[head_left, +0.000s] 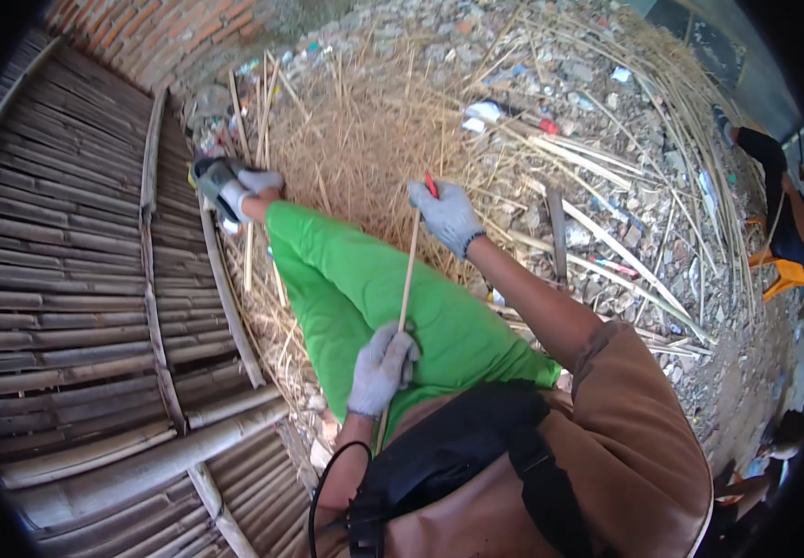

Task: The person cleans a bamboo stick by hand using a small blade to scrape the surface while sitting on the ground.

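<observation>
A thin, pale bamboo strip (409, 279) slants over my lap, in front of green trousers. My left hand (383, 369), in a grey-white knit glove, is closed round its lower part near my waist. My right hand (447, 216), gloved likewise, is closed at the strip's upper end. Out of the top of that fist sticks the red end of a small tool (431, 184); the rest of it is hidden, so its kind does not show. Whether the right fingers also grip the strip cannot be made out.
A bamboo slat panel (76, 279) lies along my left side. Fine shavings (355, 139) heap ahead, below a brick wall (160, 33). Long split bamboo strips (625, 246) lie on rubble at right. Another person sits far right by an orange chair (783, 274).
</observation>
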Demonstrator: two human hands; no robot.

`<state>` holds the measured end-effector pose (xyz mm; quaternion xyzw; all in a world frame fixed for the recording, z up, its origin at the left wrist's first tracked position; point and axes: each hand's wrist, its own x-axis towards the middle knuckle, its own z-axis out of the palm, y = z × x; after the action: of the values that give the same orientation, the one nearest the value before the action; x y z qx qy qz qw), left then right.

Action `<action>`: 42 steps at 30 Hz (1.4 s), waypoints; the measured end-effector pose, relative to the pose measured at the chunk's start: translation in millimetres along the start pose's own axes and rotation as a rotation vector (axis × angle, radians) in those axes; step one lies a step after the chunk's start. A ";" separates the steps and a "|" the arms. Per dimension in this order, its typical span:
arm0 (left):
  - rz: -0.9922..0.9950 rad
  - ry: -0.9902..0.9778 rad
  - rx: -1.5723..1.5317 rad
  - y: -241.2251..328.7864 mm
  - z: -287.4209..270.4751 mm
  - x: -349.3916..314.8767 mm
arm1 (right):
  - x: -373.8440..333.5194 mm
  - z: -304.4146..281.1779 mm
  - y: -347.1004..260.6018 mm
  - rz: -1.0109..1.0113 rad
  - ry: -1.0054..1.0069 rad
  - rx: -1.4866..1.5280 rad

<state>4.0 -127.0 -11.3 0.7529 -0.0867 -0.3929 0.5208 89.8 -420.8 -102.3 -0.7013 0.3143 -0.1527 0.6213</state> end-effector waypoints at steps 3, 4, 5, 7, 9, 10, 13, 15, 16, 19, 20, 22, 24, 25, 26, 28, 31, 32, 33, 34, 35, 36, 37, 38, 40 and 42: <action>0.005 -0.029 -0.164 -3.2 -8.2 -5.8 | 11.2 8.6 -7.6 0.089 -0.058 -0.044; -0.043 -0.020 -0.116 -1.6 -14.2 -15.2 | 16.1 10.9 -9.7 0.016 0.004 -0.029; -0.088 -0.014 -0.061 -1.7 -21.5 -21.3 | 22.9 8.9 -14.8 0.022 0.001 -0.027; -0.101 -0.036 -0.092 -15.8 -31.5 -33.4 | 41.1 5.8 -25.5 -0.003 0.013 -0.134; -0.124 0.037 -0.026 -24.6 -36.4 -46.0 | 55.3 13.4 -33.0 -0.004 0.008 -0.176; -0.137 0.071 0.011 -25.0 -37.7 -51.8 | 59.0 18.6 -40.5 -0.025 -0.061 -0.210; -0.131 0.141 -0.055 -46.6 -42.7 -58.4 | 55.2 32.3 -50.7 -0.095 -0.140 -0.314; -0.132 0.174 -0.065 -56.4 -45.0 -58.0 | 44.5 39.4 -50.4 -0.152 -0.155 -0.383; -0.137 0.187 -0.065 -58.8 -45.4 -57.5 | 31.4 37.4 -50.0 -0.125 -0.210 -0.328; -0.150 0.211 -0.098 -48.2 -38.5 -49.1 | -11.9 26.8 -36.7 -0.202 -0.287 -0.318; -0.169 0.221 -0.116 -40.6 -38.2 -46.0 | -24.4 24.8 -31.1 -0.309 -0.306 -0.342; -0.173 0.189 -0.116 -35.5 -40.5 -30.3 | -41.9 15.8 -23.1 -0.326 -0.362 -0.449; -0.144 0.172 -0.053 -33.3 -44.1 -17.7 | -59.3 12.8 -27.2 -0.340 -0.417 -0.621; -0.139 0.175 -0.054 -27.7 -45.0 -9.8 | -62.0 14.1 -28.6 -0.346 -0.417 -0.621; -0.117 0.173 -0.032 -21.4 -45.4 -1.1 | -62.3 15.9 -31.1 -0.348 -0.432 -0.698; -0.087 0.172 -0.012 -11.9 -46.6 16.2 | -57.2 20.9 -35.0 -0.357 -0.441 -0.778; -0.037 0.173 -0.053 -11.0 -48.6 43.5 | -45.4 34.9 -31.6 -0.431 -0.500 -0.911; -0.027 0.182 -0.057 -11.9 -49.1 51.5 | -42.7 38.6 -30.8 -0.461 -0.506 -0.912; -0.016 0.192 -0.062 -13.1 -50.6 56.5 | -39.8 41.6 -30.4 -0.492 -0.512 -0.913; -0.012 0.189 -0.062 -15.4 -50.5 58.6 | -39.1 41.8 -29.9 -0.492 -0.507 -0.915; -0.003 0.198 -0.063 -18.2 -50.2 57.9 | -39.6 42.0 -29.4 -0.482 -0.511 -0.940; 0.006 0.208 -0.065 -21.2 -50.1 56.3 | -39.6 42.6 -29.3 -0.473 -0.516 -0.964; 0.001 0.201 -0.065 -21.9 -47.9 51.9 | -42.5 41.9 -29.4 -0.465 -0.515 -0.966; 0.020 0.230 -0.012 -22.8 -46.7 45.9 | -45.3 42.0 -30.6 -0.456 -0.524 -0.969; 0.040 0.254 0.044 -23.7 -46.1 30.6 | -48.5 39.8 -27.9 -0.443 -0.530 -0.971; -0.011 0.249 0.142 -26.5 -49.4 14.0 | -45.2 41.1 -22.4 -0.449 -0.499 -0.915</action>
<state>39.8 -87.4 -33.6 0.8311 -0.0450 -0.2923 0.4710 86.1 -359.7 -80.1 -0.9636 0.0351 0.0411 0.2620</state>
